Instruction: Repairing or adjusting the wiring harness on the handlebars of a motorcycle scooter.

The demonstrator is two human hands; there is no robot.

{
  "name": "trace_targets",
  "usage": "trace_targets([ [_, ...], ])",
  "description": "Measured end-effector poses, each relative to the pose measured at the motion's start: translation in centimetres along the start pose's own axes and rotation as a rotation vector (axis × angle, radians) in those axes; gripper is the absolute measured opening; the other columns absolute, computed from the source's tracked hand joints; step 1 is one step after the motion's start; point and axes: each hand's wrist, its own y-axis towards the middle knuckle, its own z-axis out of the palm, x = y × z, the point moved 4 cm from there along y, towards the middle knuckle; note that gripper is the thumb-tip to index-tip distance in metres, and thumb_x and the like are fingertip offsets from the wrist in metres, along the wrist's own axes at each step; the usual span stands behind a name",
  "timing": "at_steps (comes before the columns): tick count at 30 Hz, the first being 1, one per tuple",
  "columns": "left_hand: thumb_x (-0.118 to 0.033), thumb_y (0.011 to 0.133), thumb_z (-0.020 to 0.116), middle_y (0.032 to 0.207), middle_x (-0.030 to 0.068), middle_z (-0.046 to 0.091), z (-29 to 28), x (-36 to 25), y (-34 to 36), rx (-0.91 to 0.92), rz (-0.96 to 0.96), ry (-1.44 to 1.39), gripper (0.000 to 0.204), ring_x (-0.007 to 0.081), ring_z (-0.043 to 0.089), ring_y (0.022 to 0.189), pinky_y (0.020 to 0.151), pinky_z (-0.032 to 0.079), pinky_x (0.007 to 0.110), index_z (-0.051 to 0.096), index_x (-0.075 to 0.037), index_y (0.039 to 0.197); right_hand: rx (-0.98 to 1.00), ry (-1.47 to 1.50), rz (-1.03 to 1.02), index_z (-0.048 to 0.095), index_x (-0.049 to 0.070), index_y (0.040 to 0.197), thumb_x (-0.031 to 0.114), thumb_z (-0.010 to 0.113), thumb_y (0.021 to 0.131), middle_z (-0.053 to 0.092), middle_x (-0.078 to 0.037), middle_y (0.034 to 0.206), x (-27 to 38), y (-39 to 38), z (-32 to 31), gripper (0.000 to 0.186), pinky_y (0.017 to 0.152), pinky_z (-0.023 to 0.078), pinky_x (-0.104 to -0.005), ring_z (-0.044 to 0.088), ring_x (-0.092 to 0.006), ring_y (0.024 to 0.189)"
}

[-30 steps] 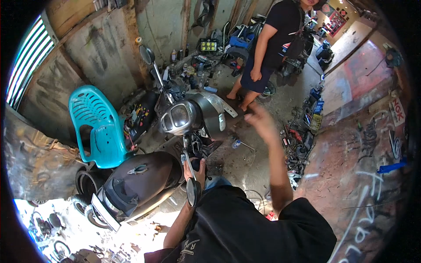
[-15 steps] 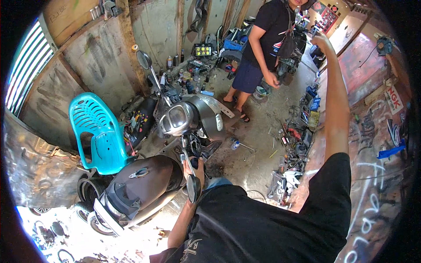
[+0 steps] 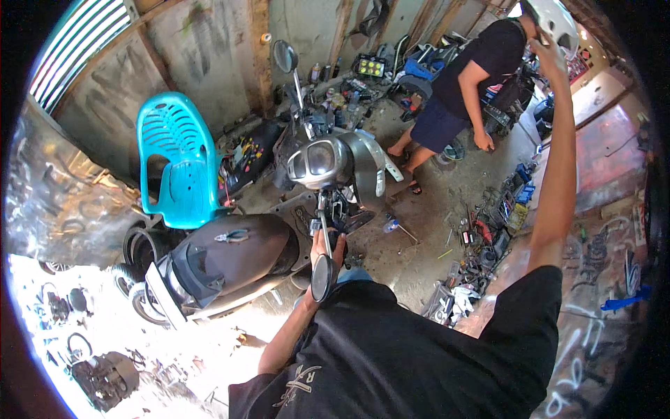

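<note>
A grey and black motor scooter (image 3: pixel 321 164) stands before me. My left hand (image 3: pixel 336 246) is closed around its near handlebar grip. One round mirror (image 3: pixel 323 278) hangs over my left wrist and hides part of it. Up at the far right, my right arm is stretched out and my right hand (image 3: pixel 551 63) has its fingers extended. Behind those fingers is a white rounded thing (image 3: pixel 560 26) like a helmet; whether they touch it I cannot tell. Pliers (image 3: pixel 232 236) with light handles lie on the scooter's dark seat (image 3: pixel 251 255).
A turquoise plastic chair (image 3: pixel 183 183) stands left of the scooter. Beyond it, another person (image 3: pixel 460 91) in black shirt and dark shorts leans near a dark motorcycle. Tools and parts (image 3: pixel 488 237) line the right wall. A screwdriver-like tool (image 3: pixel 403 229) lies on the floor.
My view has turned, so the scooter and chair sit higher and further right. The other person has bent toward the right; the white rounded thing now shows. My left hand stays on the grip.
</note>
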Motion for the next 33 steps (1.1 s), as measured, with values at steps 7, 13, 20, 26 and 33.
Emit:
trace_targets([
  [7,-0.019,0.094,0.075,0.096,0.022,0.064,2.5,-0.5,-0.4,0.126,0.108,-0.14,0.028,0.042,0.062,0.084,0.076,0.051,0.048,0.061,-0.001,0.11,0.717,0.278,-0.131,0.071,0.005,0.125,0.029,0.067,0.1,0.076,-0.013,0.11,14.5,-32.0,9.5,0.035,0.089,0.055,-0.0365,0.072,-0.0213,0.101],
  [13,-0.019,0.093,0.077,0.112,0.0195,0.068,4.2,-2.4,-1.5,0.286,0.163,-0.159,0.037,0.0365,0.069,0.1,0.089,0.053,0.044,0.062,0.0,0.12,1.034,0.552,0.221,0.062,0.003,0.139,0.043,0.069,0.101,0.073,-0.014,0.117,9.3,-50.7,23.7,0.056,0.095,0.052,-0.0346,0.068,-0.0201,0.108],
  [20,-0.02,0.088,0.078,0.113,0.0192,0.066,5.1,-4.3,-2.4,0.535,0.152,-0.28,0.038,0.0391,0.067,0.108,0.093,0.053,0.043,0.063,0.0,0.117,0.945,0.867,0.533,0.064,0.0,0.135,0.023,0.077,0.096,0.072,-0.008,0.113,8.6,-52.4,21.5,0.047,0.091,0.051,-0.0291,0.066,-0.0152,0.104],
  [26,-0.018,0.088,0.079,0.106,0.0156,0.061,6.5,-5.7,-2.6,0.626,0.194,-0.272,0.031,0.0329,0.065,0.105,0.093,0.051,0.04,0.062,-0.001,0.108,0.755,1.008,0.619,0.07,-0.003,0.122,0.012,0.074,0.095,0.073,-0.006,0.099,2.2,-52.7,18.8,0.03,0.082,0.052,-0.0266,0.069,-0.0132,0.09],
  [33,-0.026,0.092,0.078,0.114,0.0173,0.067,11.2,-7.7,-3.5,1.019,-0.147,-0.082,0.033,0.0362,0.066,0.11,0.096,0.05,0.043,0.059,-0.003,0.106,0.659,0.838,0.709,0.071,-0.004,0.112,0.015,0.075,0.095,0.075,-0.01,0.102,-2.8,-55.3,14.1,0.025,0.084,0.053,-0.0292,0.07,-0.015,0.092],
])
